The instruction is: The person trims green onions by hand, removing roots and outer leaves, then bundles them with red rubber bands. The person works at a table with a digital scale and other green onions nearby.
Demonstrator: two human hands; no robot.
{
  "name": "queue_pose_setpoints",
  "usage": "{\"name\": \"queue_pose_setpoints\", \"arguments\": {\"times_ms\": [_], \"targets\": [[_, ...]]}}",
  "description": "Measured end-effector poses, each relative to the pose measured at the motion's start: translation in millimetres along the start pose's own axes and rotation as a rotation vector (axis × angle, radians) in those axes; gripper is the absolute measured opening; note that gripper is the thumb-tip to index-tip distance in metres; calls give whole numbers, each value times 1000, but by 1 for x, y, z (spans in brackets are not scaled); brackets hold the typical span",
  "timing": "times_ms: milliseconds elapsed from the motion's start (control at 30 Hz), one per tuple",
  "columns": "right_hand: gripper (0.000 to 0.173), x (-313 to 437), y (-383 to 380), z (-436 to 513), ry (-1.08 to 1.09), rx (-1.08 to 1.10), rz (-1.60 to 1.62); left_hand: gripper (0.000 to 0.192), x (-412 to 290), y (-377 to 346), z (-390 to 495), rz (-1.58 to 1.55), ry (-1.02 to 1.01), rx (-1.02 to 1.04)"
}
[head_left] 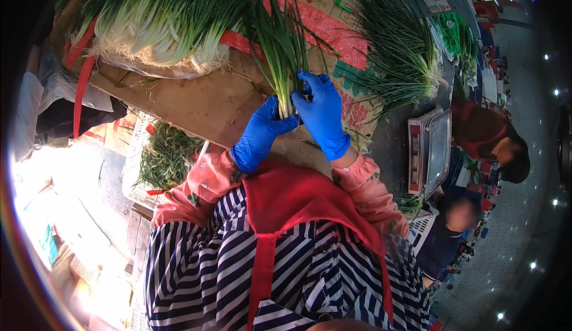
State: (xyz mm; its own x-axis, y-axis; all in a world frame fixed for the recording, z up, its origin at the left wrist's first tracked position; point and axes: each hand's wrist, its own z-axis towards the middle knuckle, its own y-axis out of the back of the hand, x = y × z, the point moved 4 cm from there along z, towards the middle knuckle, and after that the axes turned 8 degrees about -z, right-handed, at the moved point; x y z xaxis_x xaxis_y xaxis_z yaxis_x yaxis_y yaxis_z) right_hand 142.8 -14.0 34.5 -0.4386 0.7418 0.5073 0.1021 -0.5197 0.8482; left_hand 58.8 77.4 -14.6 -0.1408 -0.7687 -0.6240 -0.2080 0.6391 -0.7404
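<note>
My left hand (263, 134), in a blue glove, is closed around the white lower ends of a small bunch of green onions (280, 69). The bunch's leaves point away from me, over cardboard. At the bunch's right side, my right hand (319, 107), also gloved in blue, has its thumb and fingertips bent close together at the stalks; whether it pinches a stalk is hidden. A large pile of green onions (178, 22) with pale, rooted ends lies at the upper left. Another, loosely fanned pile of thinner green onions (397, 58) rests to the right of the bunch.
The cardboard (178, 101) covers the table before me. A weighing scale (429, 152) stands at the right, near two people. Red tape (82, 94) hangs at the left. A white crate (134, 170) of leafy trimmings (165, 154) sits lower left. Green netting (449, 31) lies at the upper right.
</note>
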Motion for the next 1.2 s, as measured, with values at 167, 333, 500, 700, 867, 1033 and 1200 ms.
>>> {"name": "queue_pose_setpoints", "arguments": {"times_ms": [167, 333, 500, 700, 867, 1033, 1200], "targets": [[17, 7, 5, 0, -20, -35, 220, 33, -2, 2, -1, -11, -18, 11], [21, 21, 14, -13, 188, 11, 260, 37, 4, 8, 7, -18, 11, 26], [18, 15, 17, -27, 111, 52, 400, 39, 10, 11, 4, -62, 178, -3], [15, 4, 19, -34, 39, 196, 455, 34, 13, 1, 11, -873, 253, 396], [13, 19, 16, -46, 434, 299, 178, 38, 24, 13, 24, -542, 433, 238], [15, 11, 18, -59, 69, 437, 392, 40, -1, 0, 32, -747, 304, 505], [14, -10, 49, -79, -518, 466, 987, 40, -22, 12, 45, -451, 7, 30]]}}
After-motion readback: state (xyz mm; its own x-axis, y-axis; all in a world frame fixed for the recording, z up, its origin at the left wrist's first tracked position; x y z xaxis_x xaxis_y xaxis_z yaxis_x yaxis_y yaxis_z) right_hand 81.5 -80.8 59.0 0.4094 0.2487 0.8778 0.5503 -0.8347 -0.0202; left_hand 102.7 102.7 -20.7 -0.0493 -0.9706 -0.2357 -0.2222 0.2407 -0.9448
